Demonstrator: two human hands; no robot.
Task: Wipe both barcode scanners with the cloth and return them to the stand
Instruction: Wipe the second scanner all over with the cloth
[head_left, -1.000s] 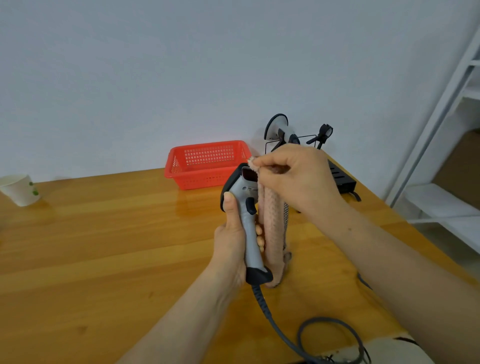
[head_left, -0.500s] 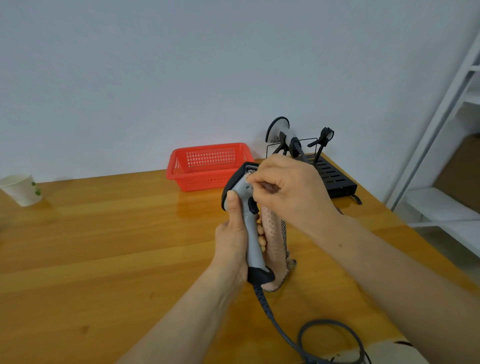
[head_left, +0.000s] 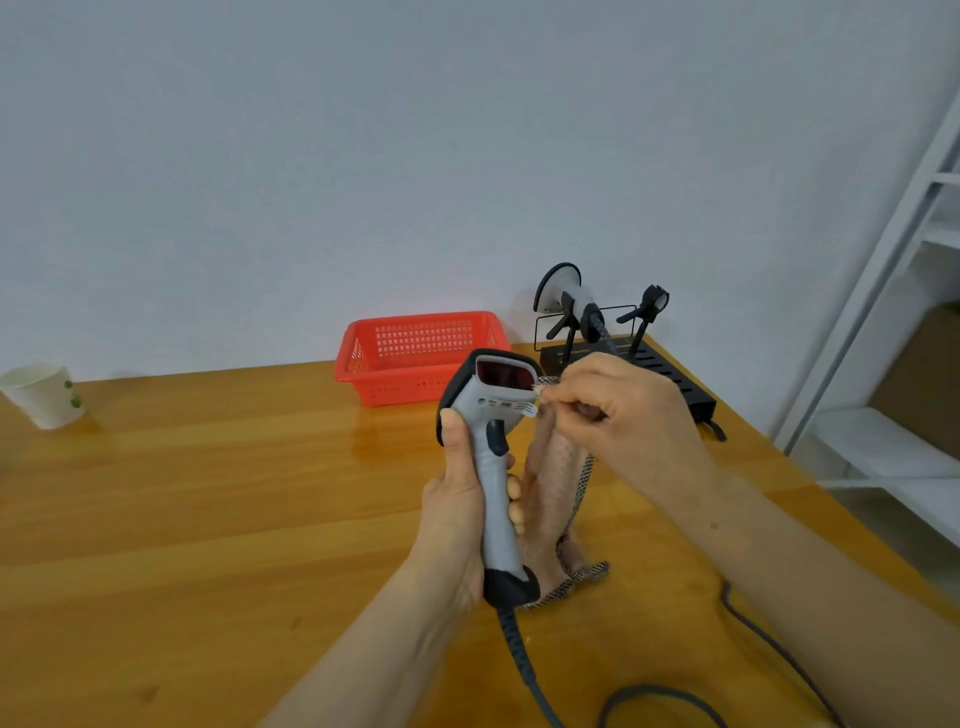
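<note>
Upright scanner (head_left: 493, 499) in the left grip (head_left: 452, 514), fingers curled round its handle; right grip (head_left: 623, 415) pinches cloth (head_left: 553, 483) beside scanner head.

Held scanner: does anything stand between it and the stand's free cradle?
Only the right hand, pinching the cloth, lies between the held scanner and the stand; the other scanner sits in its other cradle.
</note>
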